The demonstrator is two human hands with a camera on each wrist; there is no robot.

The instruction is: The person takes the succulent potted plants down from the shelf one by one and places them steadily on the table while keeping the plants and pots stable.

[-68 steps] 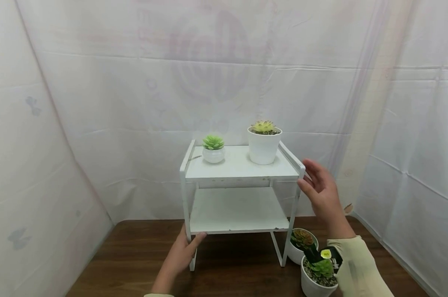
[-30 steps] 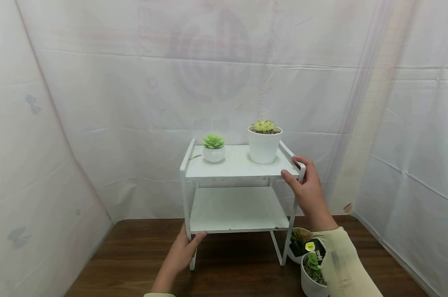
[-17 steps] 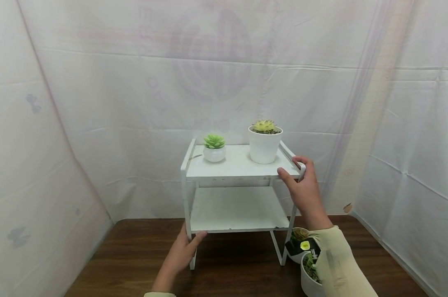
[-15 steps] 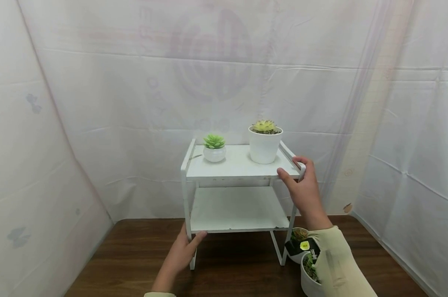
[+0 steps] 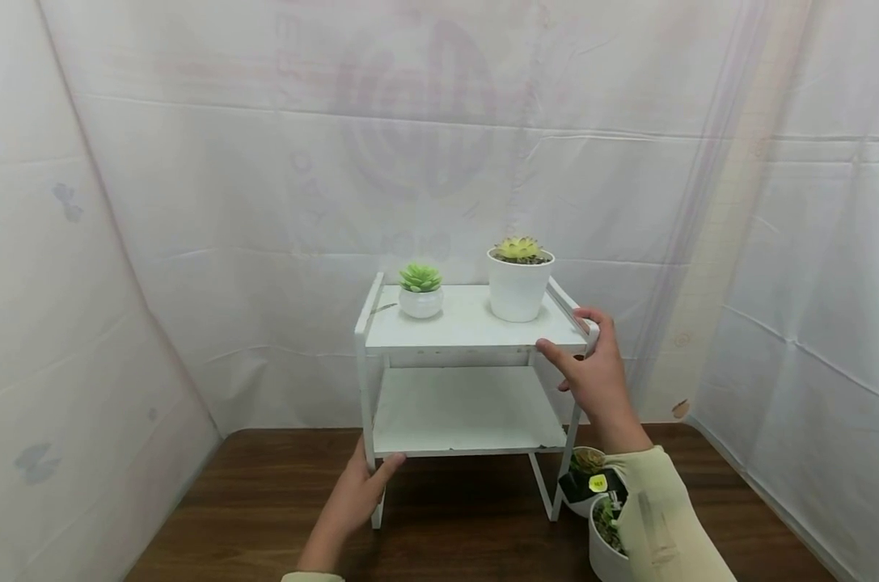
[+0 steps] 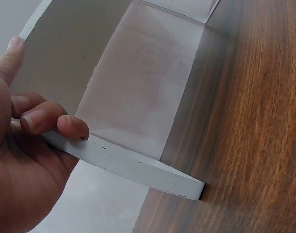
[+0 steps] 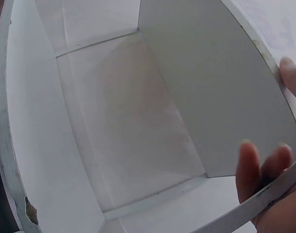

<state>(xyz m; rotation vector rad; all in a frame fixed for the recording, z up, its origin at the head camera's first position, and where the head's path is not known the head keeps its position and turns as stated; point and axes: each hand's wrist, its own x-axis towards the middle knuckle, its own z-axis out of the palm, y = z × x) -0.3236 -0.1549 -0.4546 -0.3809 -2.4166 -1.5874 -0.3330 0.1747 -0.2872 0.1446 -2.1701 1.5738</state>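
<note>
A white two-tier shelf (image 5: 468,408) stands on the brown table. My left hand (image 5: 348,497) grips its front left leg low down, thumb at the lower board's edge. In the left wrist view, curled fingers (image 6: 38,119) wrap the leg (image 6: 138,170). My right hand (image 5: 601,376) holds the top right front corner, its thumb along the upper board's front edge. The right wrist view shows fingers (image 7: 248,167) curled round the post (image 7: 264,196). On the upper board sit a small potted succulent (image 5: 420,303) at left and a taller white pot with a yellow-green succulent (image 5: 519,291) at right.
Beside the shelf's right leg are two more potted succulents, a rear pot (image 5: 579,505) and a front pot (image 5: 608,550), partly hidden by the right sleeve (image 5: 665,509). A black band with a yellow label (image 5: 597,483) overlaps them. White sheeting (image 5: 264,202) encloses the table.
My right hand has moved left from beside the shelf onto its top right corner. Its thumb has slid left along the board and its fingers have curled round the post. My left hand stays put.
</note>
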